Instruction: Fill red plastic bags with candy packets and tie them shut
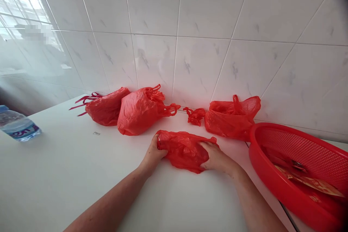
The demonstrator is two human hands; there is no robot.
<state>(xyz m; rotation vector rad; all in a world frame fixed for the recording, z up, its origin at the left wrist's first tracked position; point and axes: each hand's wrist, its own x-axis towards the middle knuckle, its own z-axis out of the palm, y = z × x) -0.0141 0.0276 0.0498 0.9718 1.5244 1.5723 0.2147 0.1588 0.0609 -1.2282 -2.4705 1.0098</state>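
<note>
A crumpled red plastic bag [185, 152] lies on the white table between my two hands. My left hand [155, 154] grips its left edge, with the thumb on the near side and the fingers partly behind the plastic. At the bag's right end, my right hand [216, 157] has its fingers and thumb closed around the film. Whether anything lies inside this bag I cannot tell. Just behind it sit a filled, knotted red bag [138, 112] and a small twisted scrap of red plastic [196, 116].
Another red bag [107, 108] with dark red ties rests at the back left. A bulging red bag [231, 117] stands against the tiled wall [154, 3], touching a red plastic basket [258, 159] holding flat packets. A water bottle [20, 127] lies at the left edge.
</note>
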